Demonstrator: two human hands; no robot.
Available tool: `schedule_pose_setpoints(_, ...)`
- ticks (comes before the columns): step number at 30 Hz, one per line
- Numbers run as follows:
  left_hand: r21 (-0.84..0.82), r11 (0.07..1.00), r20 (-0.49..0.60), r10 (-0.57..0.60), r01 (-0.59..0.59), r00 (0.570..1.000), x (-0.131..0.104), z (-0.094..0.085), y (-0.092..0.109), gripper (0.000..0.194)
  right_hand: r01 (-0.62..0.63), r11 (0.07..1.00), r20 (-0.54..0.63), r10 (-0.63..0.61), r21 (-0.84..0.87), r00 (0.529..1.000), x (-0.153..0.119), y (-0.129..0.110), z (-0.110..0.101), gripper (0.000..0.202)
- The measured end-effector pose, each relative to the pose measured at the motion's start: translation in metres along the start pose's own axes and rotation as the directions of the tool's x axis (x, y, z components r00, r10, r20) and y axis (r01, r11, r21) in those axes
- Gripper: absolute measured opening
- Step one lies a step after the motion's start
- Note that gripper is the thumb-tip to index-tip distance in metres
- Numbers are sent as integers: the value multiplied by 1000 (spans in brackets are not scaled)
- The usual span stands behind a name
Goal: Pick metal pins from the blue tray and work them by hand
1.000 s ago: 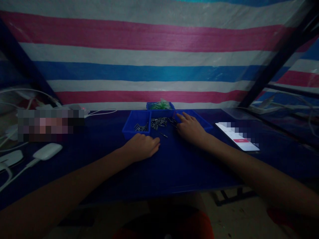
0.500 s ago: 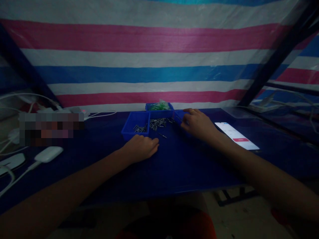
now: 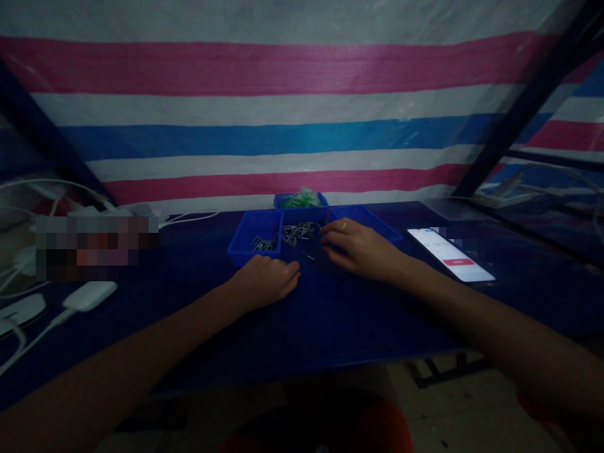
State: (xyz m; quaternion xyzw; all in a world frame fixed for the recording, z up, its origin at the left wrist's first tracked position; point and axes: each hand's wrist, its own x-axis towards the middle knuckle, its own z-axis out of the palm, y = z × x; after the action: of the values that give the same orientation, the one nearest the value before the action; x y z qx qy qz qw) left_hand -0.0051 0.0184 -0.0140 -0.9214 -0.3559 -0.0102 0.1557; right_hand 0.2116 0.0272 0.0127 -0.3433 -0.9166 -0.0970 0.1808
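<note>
My left hand (image 3: 268, 280) rests on the blue table with its fingers curled, in front of the left blue bin (image 3: 243, 242), which has several metal pieces (image 3: 265, 243) in it. My right hand (image 3: 353, 246), with a ring on one finger, is just right of a pile of metal pieces (image 3: 298, 233); its fingers are bent and partly apart, and whether anything is between the fingertips is too small to tell. One single metal piece (image 3: 307, 256) lies between my hands. Behind my right hand is the right blue bin (image 3: 384, 228), partly covered by it.
A blue bin (image 3: 311, 214) with green plastic bags (image 3: 302, 199) stands at the back. A lit phone (image 3: 448, 255) lies at the right. White cables and a white adapter (image 3: 90, 296) are at the left. A striped sheet (image 3: 283, 139) hangs behind the table (image 3: 302, 333).
My right hand has moved left and nearer, from the right bin to beside the metal pile, uncovering more of that bin. My left hand has stayed in place.
</note>
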Motion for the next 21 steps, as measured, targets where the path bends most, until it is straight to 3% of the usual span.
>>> schedule_pose_setpoints(4,7,1000,-11,5,-5,1000,0,2,0,27,49,995,122,-60,93,991,-3,-19,18,29)
schedule_pose_setpoints(8,-15,1000,-5,-3,3,1000,0,2,0,28,46,985,187,-78,169,979,-3,-10,30,29)
schedule_pose_setpoints(16,-12,997,12,-71,71,997,0,1,1,29,83,973,217,-131,214,967,0,-6,20,21)
schedule_pose_setpoints(21,13,999,-7,-35,35,999,0,0,1,28,105,966,226,-160,235,961,-1,-10,17,21)
